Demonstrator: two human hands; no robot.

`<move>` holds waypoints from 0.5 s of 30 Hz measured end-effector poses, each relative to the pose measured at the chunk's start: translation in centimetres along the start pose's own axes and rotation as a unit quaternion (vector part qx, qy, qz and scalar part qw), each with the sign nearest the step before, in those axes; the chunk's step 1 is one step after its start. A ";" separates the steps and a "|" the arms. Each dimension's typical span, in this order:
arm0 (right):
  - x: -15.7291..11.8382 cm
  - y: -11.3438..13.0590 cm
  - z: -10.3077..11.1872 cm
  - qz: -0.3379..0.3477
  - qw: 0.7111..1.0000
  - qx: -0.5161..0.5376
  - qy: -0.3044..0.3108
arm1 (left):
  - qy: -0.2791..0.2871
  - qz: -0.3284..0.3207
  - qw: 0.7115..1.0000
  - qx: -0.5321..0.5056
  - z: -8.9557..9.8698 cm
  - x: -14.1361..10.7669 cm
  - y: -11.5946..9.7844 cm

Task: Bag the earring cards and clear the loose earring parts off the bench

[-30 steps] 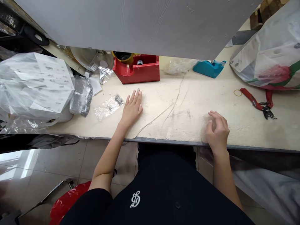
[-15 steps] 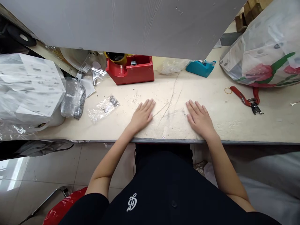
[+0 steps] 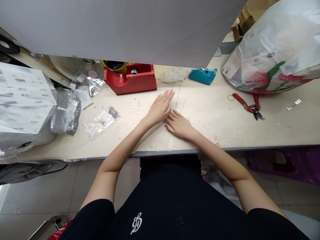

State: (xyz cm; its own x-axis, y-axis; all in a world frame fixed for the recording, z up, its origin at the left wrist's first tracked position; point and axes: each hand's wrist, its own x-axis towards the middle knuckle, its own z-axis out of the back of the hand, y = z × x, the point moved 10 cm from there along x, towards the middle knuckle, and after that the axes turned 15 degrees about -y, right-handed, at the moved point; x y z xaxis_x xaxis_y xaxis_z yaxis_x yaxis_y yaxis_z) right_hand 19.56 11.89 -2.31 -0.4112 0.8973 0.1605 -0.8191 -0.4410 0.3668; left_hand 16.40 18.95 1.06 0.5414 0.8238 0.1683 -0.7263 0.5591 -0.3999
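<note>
My left hand (image 3: 160, 108) is over the pale tabletop (image 3: 212, 130), palm down, with its fingers stretched out toward the far side. Nothing shows in it. Just to its right, my right hand (image 3: 178, 124) lies flat on the table, fingers pointing left and slightly apart, also holding nothing. The two hands meet near the left hand's thumb side. Beyond them stands a red tape dispenser (image 3: 136, 80). A small clear bag (image 3: 102, 121) with dark bits lies left of my left hand.
A teal tape dispenser (image 3: 203, 76) sits at the back. Red-handled cutters (image 3: 246, 104) lie to the right, before a large plastic bag (image 3: 275, 63). A grey panel (image 3: 120, 30) overhangs the back. At left are a white bundle (image 3: 22, 100) and a clear bag (image 3: 60, 110).
My hands have come together from a wide gap: the right moved left, and the left moved slightly right and away from the table's front edge. The view has shifted a little.
</note>
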 end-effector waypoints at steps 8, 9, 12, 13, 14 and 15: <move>-2.8 -10.2 5.4 -0.256 0.953 -0.079 -0.138 | 0.004 -0.007 1.000 -0.019 -1.1 0.6 1.6; -2.9 -10.1 5.5 -0.247 0.956 -0.077 -0.135 | 0.014 -0.021 0.999 -0.020 -1.4 0.1 1.1; -2.9 -9.1 4.6 -0.196 0.975 -0.054 -0.090 | 0.062 -0.087 0.994 -0.027 -2.9 -1.8 -1.6; -3.0 -9.3 4.4 -0.194 0.977 -0.051 -0.079 | 0.077 -0.107 0.991 -0.028 -3.4 -2.5 -2.5; -3.1 -9.9 4.5 -0.202 0.975 -0.052 -0.075 | 0.090 -0.123 0.988 -0.027 -3.9 -3.1 -3.2; -3.4 -10.8 4.8 -0.220 0.971 -0.058 -0.078 | 0.097 -0.132 0.986 -0.024 -4.2 -3.4 -3.5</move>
State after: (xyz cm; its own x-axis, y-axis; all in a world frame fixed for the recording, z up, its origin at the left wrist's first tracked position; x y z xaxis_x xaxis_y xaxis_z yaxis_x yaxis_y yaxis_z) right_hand 31.74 13.70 -2.48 0.0456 0.9874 0.1513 -0.9450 -0.0065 0.3270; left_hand 18.88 13.75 -1.90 0.7831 0.6140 0.0984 -0.5307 0.7424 -0.4088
